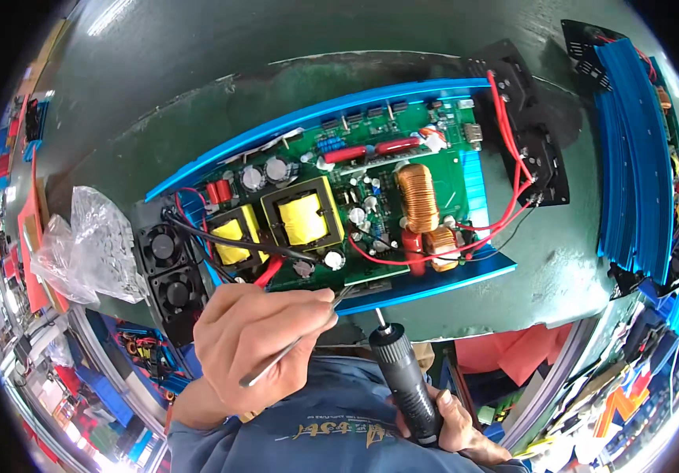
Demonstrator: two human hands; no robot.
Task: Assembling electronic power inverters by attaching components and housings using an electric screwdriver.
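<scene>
My left hand [254, 343] is closed around thin metal tweezers [267, 366], whose tips reach the near edge of a green circuit board [454, 185]. The board lies in an opened blue metal housing [434, 282], with yellow-wrapped transformers [302, 221] and copper coils [417, 197] on it. My right hand [459, 430] grips a black electric screwdriver [406, 382] from below. Its bit points up at the housing's near blue wall; whether they touch I cannot tell. Two black fans [167, 272] sit at the housing's left end, partly behind my left hand.
Red wires [505, 130] run from the board to black end plates [544, 165] on the right. Blue housing panels [635, 165] are stacked at the far right of the green table [560, 276]. A crumpled clear plastic bag [91, 248] lies at the left.
</scene>
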